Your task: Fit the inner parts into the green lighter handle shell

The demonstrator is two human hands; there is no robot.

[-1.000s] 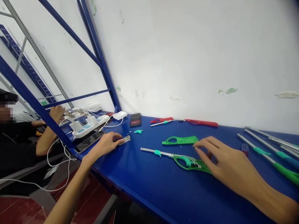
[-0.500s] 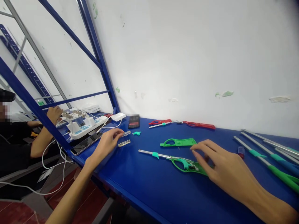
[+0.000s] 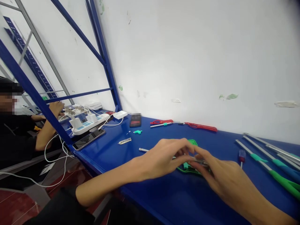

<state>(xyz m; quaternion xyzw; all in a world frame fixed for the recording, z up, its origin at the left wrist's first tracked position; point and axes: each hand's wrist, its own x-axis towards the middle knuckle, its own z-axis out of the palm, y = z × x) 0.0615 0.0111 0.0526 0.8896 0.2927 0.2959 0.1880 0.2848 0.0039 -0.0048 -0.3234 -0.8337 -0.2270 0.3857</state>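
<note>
The blue metal desk (image 3: 150,187) is partly covered by both forearms. The hands meet over it, fingers bent and tips close together. The right hand (image 3: 225,175) pinches a small, shiny piece (image 3: 201,162), blurred and mostly covered by fingers; the left hand (image 3: 161,159) has its fingertips at the same spot, but whether they grip the piece I cannot tell. Beneath them lies the open green plastic handle shell (image 3: 188,171), its middle and right end hidden. Its silver metal tube (image 3: 143,150) emerges beyond the left hand, pointing left, the long axis running left to right and slightly nearer the wearer at the right. Behind, a second green plastic half (image 3: 193,142) shows only partly. A clear, narrow plastic piece (image 3: 125,141) lies left of the tube's tip, slanting.
</note>
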